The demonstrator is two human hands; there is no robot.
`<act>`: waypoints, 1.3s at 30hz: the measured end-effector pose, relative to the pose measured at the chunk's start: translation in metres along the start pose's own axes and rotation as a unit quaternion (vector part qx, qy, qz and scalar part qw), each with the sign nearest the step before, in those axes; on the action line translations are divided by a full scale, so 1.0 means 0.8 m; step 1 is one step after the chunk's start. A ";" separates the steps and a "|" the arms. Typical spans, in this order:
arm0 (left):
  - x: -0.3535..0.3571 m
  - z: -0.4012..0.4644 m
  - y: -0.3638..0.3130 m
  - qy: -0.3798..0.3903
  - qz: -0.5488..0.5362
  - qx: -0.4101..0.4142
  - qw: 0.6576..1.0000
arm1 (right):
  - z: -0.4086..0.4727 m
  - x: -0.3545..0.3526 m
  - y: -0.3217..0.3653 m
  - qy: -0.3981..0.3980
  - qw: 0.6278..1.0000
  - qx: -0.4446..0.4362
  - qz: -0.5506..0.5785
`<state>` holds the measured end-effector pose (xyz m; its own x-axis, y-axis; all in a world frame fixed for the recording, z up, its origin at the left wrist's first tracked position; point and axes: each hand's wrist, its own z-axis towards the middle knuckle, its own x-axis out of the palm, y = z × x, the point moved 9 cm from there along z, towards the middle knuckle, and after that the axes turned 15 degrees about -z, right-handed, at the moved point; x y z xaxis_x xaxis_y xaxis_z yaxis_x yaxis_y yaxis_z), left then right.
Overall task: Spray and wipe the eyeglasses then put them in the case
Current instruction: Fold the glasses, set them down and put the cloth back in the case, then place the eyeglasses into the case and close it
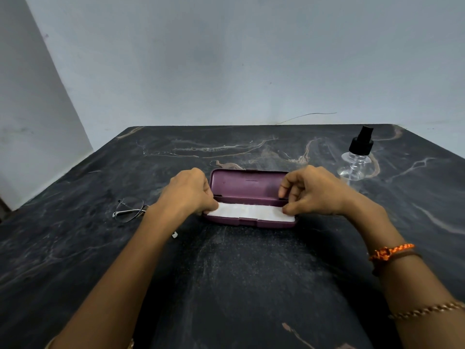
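Pinching white cloth (249, 212) ends | both hands: left (191, 191), right (314, 191) | over open case (247, 186)

Worktop (239, 273): black stone with pale tan and grey veining, densest toward 12 o'clock. Case (247, 187): plum purple shell, lid interior the same purple; base holds a white cloth (251, 212). Spray bottle (356, 163), at 2 o'clock from the case: clear body, black pump head. Eyeglasses (130, 210), at 9 o'clock from the case: thin silver-grey frame, white temple tips. Right wrist: orange braided thread (391, 251) with a brown band; gold-toned chain (427, 311) farther up the forearm. Wall (226, 59): plain pale blue-grey.
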<state>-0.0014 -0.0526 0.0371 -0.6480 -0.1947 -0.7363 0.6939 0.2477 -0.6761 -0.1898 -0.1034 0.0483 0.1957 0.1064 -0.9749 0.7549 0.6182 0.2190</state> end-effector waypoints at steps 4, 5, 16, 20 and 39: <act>0.003 0.005 0.006 0.007 -0.018 0.009 1.000 | 0.000 -0.002 -0.001 -0.008 1.000 -0.004 0.023; 0.003 0.006 0.007 0.008 -0.021 0.009 1.000 | 0.000 -0.002 -0.001 -0.009 1.000 -0.001 0.025; 0.002 -0.003 -0.005 -0.001 0.060 0.024 0.998 | 0.002 0.004 0.000 0.007 1.000 0.002 -0.012; 0.000 -0.004 -0.006 -0.003 0.038 0.022 0.999 | 0.002 0.002 -0.001 -0.008 1.000 0.005 -0.004; -0.095 -0.052 -0.052 -0.332 -0.138 0.284 0.889 | -0.053 -0.027 0.135 -0.425 0.896 -0.105 -0.076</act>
<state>0.0060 -0.0084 0.1220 -0.6205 -0.7374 -0.2668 0.7064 -0.3780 -0.5984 -0.1392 -0.0063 0.0914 0.5730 -0.5679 -0.5909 0.6970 0.7170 -0.0132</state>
